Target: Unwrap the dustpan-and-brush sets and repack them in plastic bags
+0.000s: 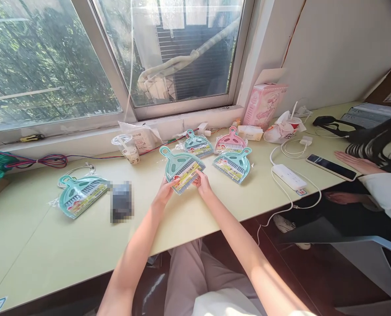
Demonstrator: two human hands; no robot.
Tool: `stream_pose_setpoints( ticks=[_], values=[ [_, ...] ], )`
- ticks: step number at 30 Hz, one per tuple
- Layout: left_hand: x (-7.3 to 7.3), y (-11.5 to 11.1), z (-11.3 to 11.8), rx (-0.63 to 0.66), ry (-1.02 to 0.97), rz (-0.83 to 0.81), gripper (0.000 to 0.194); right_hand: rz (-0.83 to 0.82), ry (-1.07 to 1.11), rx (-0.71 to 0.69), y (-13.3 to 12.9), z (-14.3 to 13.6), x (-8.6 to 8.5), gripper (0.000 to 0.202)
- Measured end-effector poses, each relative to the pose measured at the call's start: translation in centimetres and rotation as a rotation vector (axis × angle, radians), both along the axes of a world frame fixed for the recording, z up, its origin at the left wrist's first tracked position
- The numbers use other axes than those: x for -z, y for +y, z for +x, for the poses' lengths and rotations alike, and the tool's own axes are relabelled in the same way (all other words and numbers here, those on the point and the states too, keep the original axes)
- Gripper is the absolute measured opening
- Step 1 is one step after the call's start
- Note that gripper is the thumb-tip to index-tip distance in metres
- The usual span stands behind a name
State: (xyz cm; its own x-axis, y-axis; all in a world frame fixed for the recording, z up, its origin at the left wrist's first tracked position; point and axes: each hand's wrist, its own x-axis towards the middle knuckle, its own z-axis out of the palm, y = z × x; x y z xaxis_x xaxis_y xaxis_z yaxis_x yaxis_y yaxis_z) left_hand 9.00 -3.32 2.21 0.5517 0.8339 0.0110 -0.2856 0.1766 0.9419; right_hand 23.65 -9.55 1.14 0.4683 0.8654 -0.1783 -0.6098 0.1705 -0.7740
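The person's legs [185, 276] are under the near edge of the table [66, 250], and both bare arms reach out over it. The left hand [163, 192] and the right hand [202, 182] hold one green dustpan [173, 163] between them, each closed on a lower corner, thumbs on top. Its handle points away, tilted a little to the left, and a brush and a yellow label lie across its wide end. Whether it touches the table cannot be told.

To the left lies another wrapped green set [80, 197], with a dark, pixelated object [121, 202] just beside it. On the right, a white power strip [289, 176] lies with its cord running over the table edge, near a phone [331, 167]. Another person's hand [356, 162] rests flat just beyond the phone's right end.

Past the held dustpan, to its right, is a third green set [233, 164]. Behind that are a pink set [231, 139] and, to its left, a fourth green one [198, 144]. Farther back, a lidded cup [129, 151] stands before a white packet [144, 140] at left, and an open pink box [264, 105] stands by the wall at right. The window [182, 52] is behind them.
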Motion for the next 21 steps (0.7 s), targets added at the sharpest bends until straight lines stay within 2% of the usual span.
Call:
stream_pose_setpoints(
  ticks=[5,9,12,14,17,19,21],
  values=[
    [-0.1,-0.5,-0.1,0.03,-0.015,-0.044,0.042,0.059,-0.034,0.01,-0.1,0.1,0.0,0.033],
    [0.1,-1.8,0.8,0.121,-0.06,-0.132,0.052,0.07,-0.045,0.124,-0.2,0.0,-0.2,0.032],
    [0.1,-2.4,1.4,0.183,-0.078,-0.167,0.053,0.046,-0.082,0.159,-0.2,0.3,-0.2,0.031],
    [0.2,-2.3,1.5,0.171,-0.059,-0.131,0.053,0.026,-0.085,0.17,0.0,0.3,-0.2,0.032],
    [0.3,-1.5,1.3,0.08,0.073,-0.057,0.056,-0.001,-0.071,0.192,0.2,0.4,-0.1,0.029],
    [0.4,-0.7,1.0,0.026,0.169,-0.028,0.056,-0.012,-0.071,0.147,0.4,0.7,-0.2,0.026],
    [0.6,0.5,0.4,0.007,0.206,-0.021,0.053,-0.034,-0.106,-0.017,0.2,1.4,-0.3,0.026]
  ],
)
